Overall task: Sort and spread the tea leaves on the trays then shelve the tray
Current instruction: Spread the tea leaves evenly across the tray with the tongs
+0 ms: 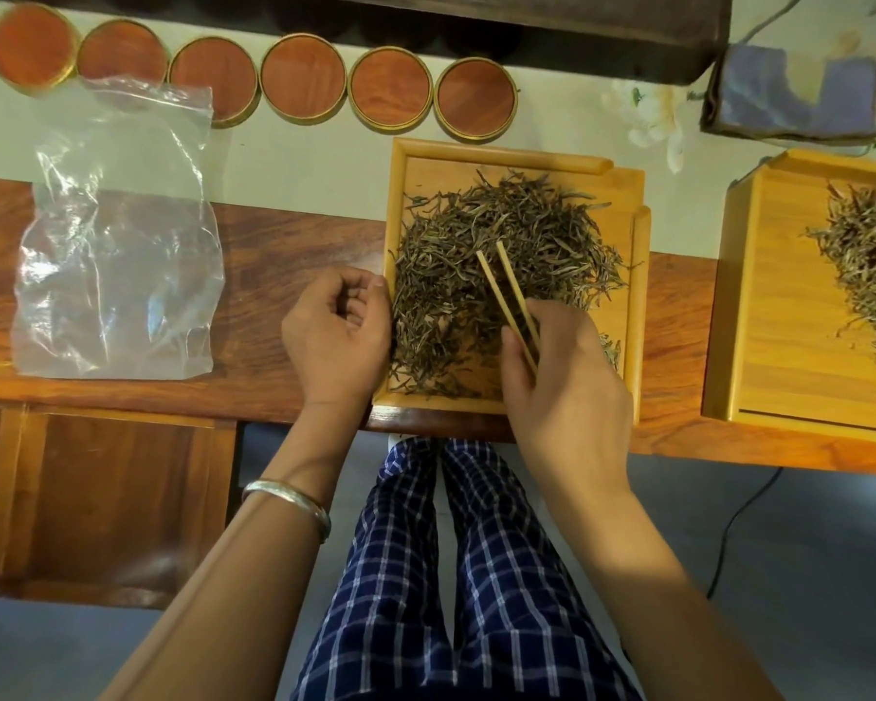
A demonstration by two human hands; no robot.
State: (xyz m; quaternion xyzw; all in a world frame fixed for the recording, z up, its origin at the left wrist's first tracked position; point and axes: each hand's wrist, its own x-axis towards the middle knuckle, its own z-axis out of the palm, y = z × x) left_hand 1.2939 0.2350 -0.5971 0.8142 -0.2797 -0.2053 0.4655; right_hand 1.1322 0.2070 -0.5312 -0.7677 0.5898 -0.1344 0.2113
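Because I work standing at its near edge, the counter (274,255) carries everything within easy reach: the tray (638,306) I am sorting sits straight ahead of me, and a second tray (780,296) waits off to my right, its leaves pushed toward its far side. An emptied clear bag (117,265) lies flat to my left, well apart from the work, and a row of round lids (304,78) lines the back, out of the way.

Tea leaves (501,245) lie in a loose heap over most of the near tray, thicker at the middle, so I judge the spreading is only partly done and shelving is some way off.

My left hand (337,331) rests at the tray's left rim, fingers curled loosely inward; whether it pinches a stray leaf I cannot tell. It seems placed there to steady the tray.

My right hand (562,392) is closed around a pair of chopsticks (509,290), their tips parted over the heap, so I can tease the leaves apart without crushing them.
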